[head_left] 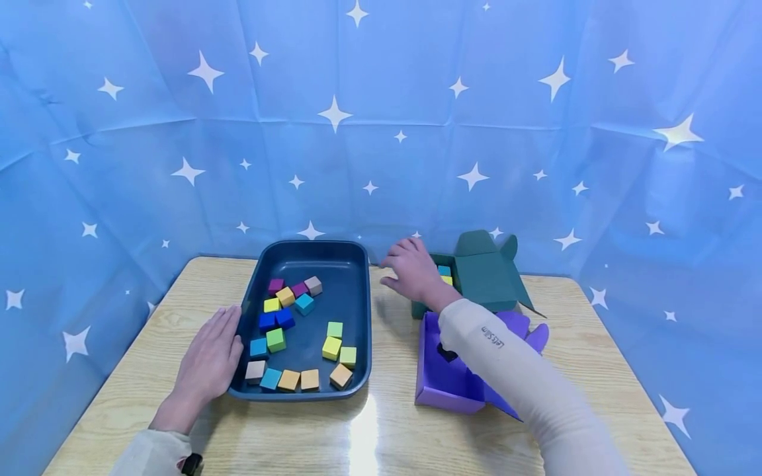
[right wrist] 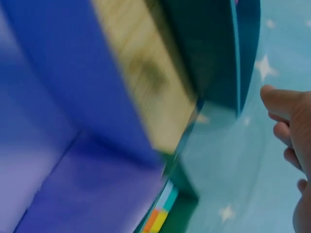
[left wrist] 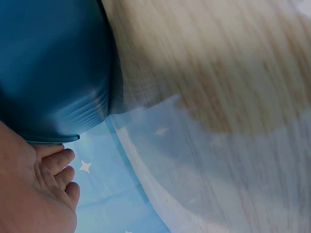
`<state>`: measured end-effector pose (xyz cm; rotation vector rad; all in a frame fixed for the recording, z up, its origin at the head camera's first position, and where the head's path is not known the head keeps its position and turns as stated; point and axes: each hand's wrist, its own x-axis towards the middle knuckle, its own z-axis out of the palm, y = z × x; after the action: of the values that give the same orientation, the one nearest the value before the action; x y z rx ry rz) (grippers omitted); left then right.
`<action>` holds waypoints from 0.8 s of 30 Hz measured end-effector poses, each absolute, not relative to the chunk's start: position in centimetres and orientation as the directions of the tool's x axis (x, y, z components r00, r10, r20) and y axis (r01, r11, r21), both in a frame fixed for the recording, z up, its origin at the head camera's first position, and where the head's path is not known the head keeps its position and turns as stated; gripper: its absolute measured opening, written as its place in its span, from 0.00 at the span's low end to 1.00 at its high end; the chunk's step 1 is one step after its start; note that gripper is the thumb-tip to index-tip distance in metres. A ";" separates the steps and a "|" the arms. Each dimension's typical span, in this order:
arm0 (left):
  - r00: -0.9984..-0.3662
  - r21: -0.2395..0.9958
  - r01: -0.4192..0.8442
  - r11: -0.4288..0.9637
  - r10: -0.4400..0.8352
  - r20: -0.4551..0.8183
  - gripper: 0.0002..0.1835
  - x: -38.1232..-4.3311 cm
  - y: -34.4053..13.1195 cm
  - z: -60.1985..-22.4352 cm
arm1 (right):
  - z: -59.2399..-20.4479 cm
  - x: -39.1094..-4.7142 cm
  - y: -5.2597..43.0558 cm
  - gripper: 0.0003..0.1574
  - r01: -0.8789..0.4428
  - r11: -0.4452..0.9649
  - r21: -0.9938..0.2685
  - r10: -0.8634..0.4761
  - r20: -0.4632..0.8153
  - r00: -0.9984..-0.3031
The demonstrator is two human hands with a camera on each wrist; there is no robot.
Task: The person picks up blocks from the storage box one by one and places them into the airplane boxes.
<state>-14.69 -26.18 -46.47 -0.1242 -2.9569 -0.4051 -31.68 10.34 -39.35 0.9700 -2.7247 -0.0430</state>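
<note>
My left hand (head_left: 208,357) lies against the left side of a dark blue tray (head_left: 348,277), fingers straight along its rim. In the left wrist view the fingers (left wrist: 59,160) show just beside the tray's edge (left wrist: 53,107). Several coloured cubes sit in the tray, among them a lime green cube (head_left: 276,340) and a yellow cube (head_left: 331,348). My right hand (head_left: 412,270) hovers between the tray and a green box (head_left: 419,309), fingers loosely bent, with nothing visible in them. Inside the green box are a teal cube (right wrist: 171,198) and a yellow cube (right wrist: 158,221).
A purple box (head_left: 449,396) with its lid open stands in front of the green box, partly hidden under my right sleeve (head_left: 506,357). The green lid (head_left: 485,277) leans out to the right. Behind the wooden table (head_left: 393,423) hangs a blue star-patterned cloth (head_left: 381,79).
</note>
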 end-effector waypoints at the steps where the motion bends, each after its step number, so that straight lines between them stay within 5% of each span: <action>1: -0.985 0.262 0.103 0.960 0.062 0.163 0.31 -14.7 -26.2 -46.5 | -39.3 -31.4 9.7 0.18 -0.633 0.766 0.115 -0.640 0.223 -0.735; 24: -0.983 0.260 0.112 0.959 0.068 0.173 0.31 -14.6 -26.3 -46.5 | -42.3 -27.3 2.5 0.24 -0.783 0.595 0.184 -0.793 -0.028 -0.609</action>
<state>-14.64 -26.32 -46.50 -0.1363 -2.9475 -0.4056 -27.26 2.49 -42.29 1.3620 -2.7545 -0.2753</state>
